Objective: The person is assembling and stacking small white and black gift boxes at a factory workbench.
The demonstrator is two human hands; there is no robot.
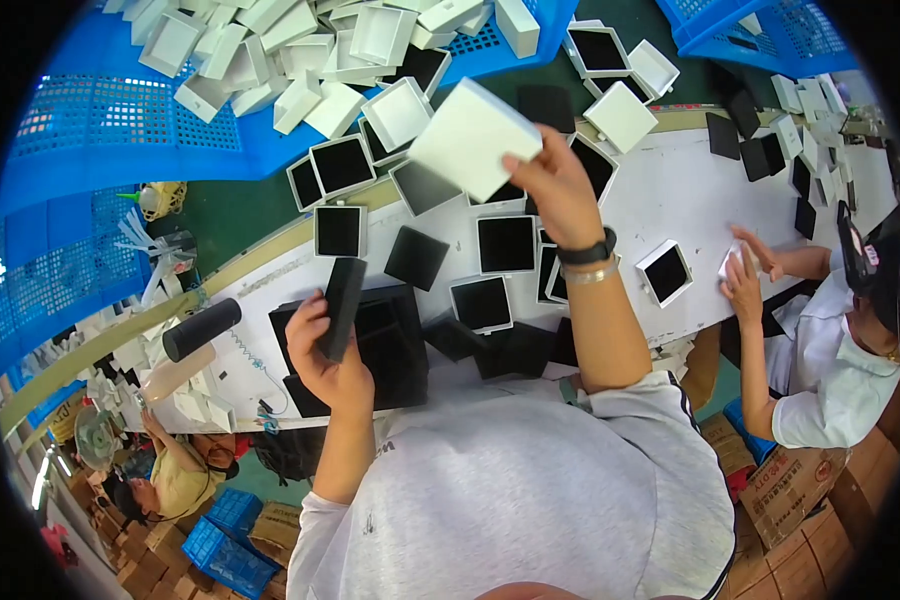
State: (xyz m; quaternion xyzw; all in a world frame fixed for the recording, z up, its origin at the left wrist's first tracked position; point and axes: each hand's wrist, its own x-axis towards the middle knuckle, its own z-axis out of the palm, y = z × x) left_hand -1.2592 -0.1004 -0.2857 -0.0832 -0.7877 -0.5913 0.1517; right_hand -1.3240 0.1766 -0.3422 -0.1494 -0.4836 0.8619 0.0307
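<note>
My right hand (562,192) is raised over the far side of the table, its fingers closed on the edge of a white square box (476,140), slightly blurred. My left hand (328,362) grips a black foam pad (343,298), held on edge above a stack of black pads (395,350). Between my hands lie white box trays with black inserts, among them one tray (506,244) and a nearer one (481,304). A loose black pad (416,257) rests flat beside them. More dark pads (520,350) lie close to my body.
A large blue crate (130,110) heaped with white boxes stands at the far left, another blue crate (760,30) at the far right. At right, a co-worker's hands (748,270) handle a small white piece. A black cylinder (202,330) lies at left; another person sits beyond it.
</note>
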